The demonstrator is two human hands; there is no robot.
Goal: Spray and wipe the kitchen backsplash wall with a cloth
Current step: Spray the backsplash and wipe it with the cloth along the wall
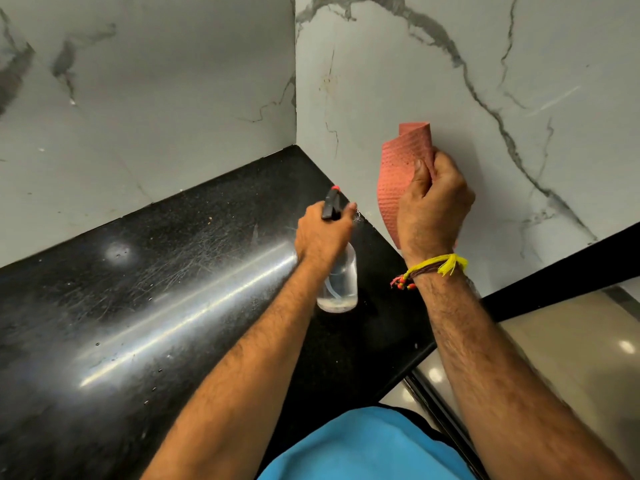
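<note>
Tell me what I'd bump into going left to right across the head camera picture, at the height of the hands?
Shiny black countertop → left hand gripping the spray bottle → pink cloth → right hand holding that cloth → white marble backsplash wall.

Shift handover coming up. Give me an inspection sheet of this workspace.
Surface: black countertop, glossy, with scratches and specks.
Job's things: clear spray bottle, little liquid left; pink cloth; marble backsplash wall, faint brownish mark near the corner.
Clutter: nothing seen.
Grips: left hand grips the bottle's trigger head; right hand holds the cloth by the wall.
Cables: nothing seen.
Surroundings: steel appliance top on the right; blue garment below.
</note>
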